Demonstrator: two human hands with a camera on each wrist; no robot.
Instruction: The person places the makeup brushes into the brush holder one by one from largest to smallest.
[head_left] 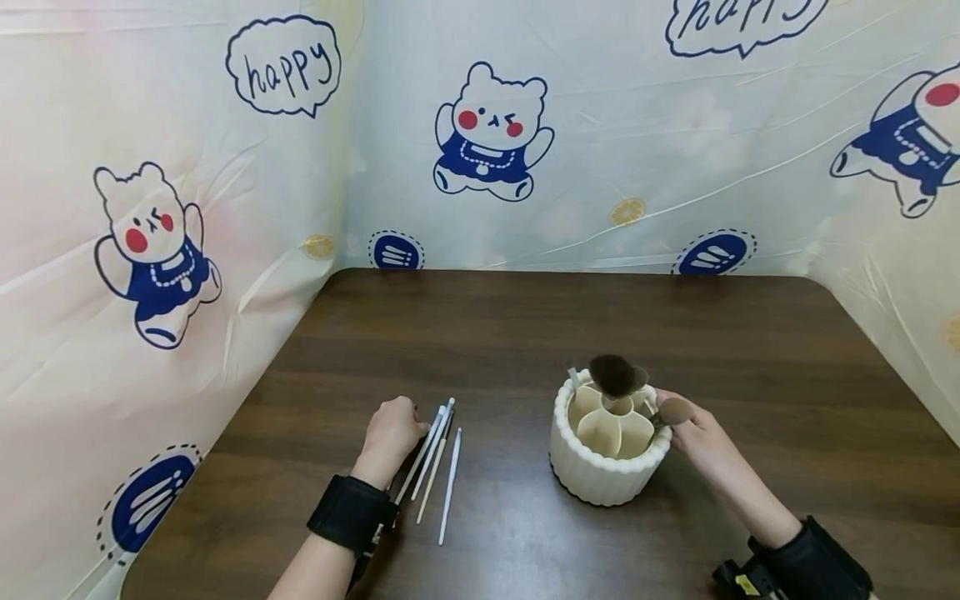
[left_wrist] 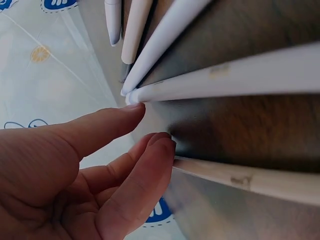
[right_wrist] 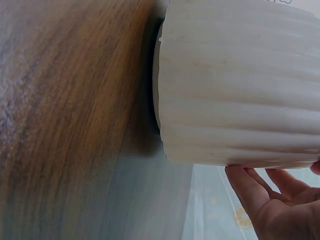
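Head view: a person's two hands work above a brown wood-grain worktop (head_left: 525,325).
Left hand: the left hand (head_left: 393,435) is lowered beside a loose group of thin sticks (head_left: 450,487); its grip is loose, with a clear gap between thumb and bent fingers.
Left thumb: at the end of a white stick (left_wrist: 225,77) in the left wrist view; whether it presses cannot be told.
Left fingertips: close by the end of a beige stick (left_wrist: 250,181).
Sticks: five show in the left wrist view, three white and two beige; they lie on the left part of the worktop, one a little apart from the others.
Right hand: the right hand (head_left: 693,425) is at the right side of the cup; its grip is relaxed, fingertips against the outer wall and not wrapped round it.
Cup: the cream ribbed cup (head_left: 603,479) stands upright on the worktop, right of the sticks, its inside divided into rounded compartments.
Brushes: a dark brush (head_left: 613,377) rises above the cup; a tan brush (head_left: 675,411) leans over its rim beside the right hand.
Backdrop: a pale sheet (head_left: 405,50) printed with bears (head_left: 491,162) surrounds the worktop.
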